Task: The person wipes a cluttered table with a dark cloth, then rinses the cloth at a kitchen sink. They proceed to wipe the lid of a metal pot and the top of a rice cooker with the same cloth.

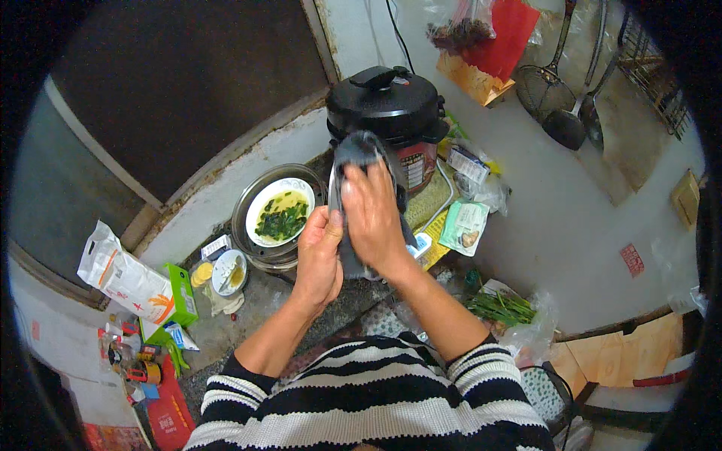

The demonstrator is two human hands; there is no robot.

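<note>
My left hand [320, 256] grips the edge of a pale dish [333, 186], seen nearly edge-on. With its fingers spread on a dark grey cloth [361, 248], my right hand [372, 214] presses the cloth against the dish. Part of the cloth hangs below my hands, and its top is bunched above my right fingertips. To the left of my hands, a white bowl [309, 211] of broth with chopped greens stands in a round metal steamer [243, 242]. Behind them is a black-lidded electric pressure cooker [383, 107].
On the counter [262, 315] at left are a small bowl [231, 262], a white sack [121, 276], a green box [181, 299] and green peppers [176, 358]. Packets, a power strip [420, 244] and leafy greens [502, 307] lie at right. A skimmer [544, 90] and ladles hang on the wall.
</note>
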